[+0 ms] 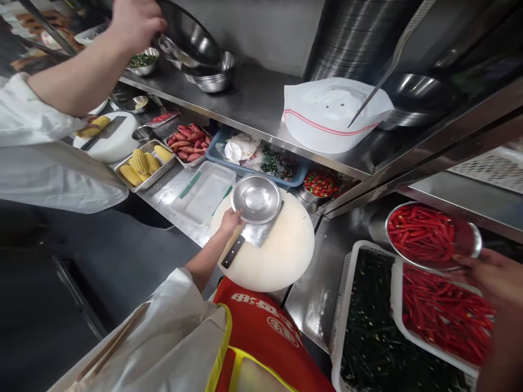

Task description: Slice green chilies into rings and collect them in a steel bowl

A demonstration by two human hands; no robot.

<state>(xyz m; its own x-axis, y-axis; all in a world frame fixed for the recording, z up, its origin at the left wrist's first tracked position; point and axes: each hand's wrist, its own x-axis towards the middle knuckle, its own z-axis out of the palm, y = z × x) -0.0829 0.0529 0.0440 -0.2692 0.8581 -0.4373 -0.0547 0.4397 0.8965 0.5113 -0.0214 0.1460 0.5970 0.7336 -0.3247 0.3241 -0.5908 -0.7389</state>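
My left hand (231, 220) is closed on the rim of an empty steel bowl (256, 197). That bowl is above a round white cutting board (286, 250), over part of a cleaver (255, 234) with a black handle. Off to the right, my right hand (488, 272) grips the rim of a steel bowl of red chillies (423, 231), its fingers partly blurred. This second bowl is tilted above a white basket (398, 305) of red chillies (445, 310). Beneath lies a larger white basket (341, 321) of dark green peppers (376, 316).
At upper left a co-worker's hand (137, 22) holds a steel bowl (190, 35) over stacked bowls (210, 79). Below the steel shelf (261, 103) are corn (141, 166), sweet potatoes (188, 142), a blue tub (216, 147) and chopped chillies (321, 183). A white paper cap (330, 122) sits on the shelf.
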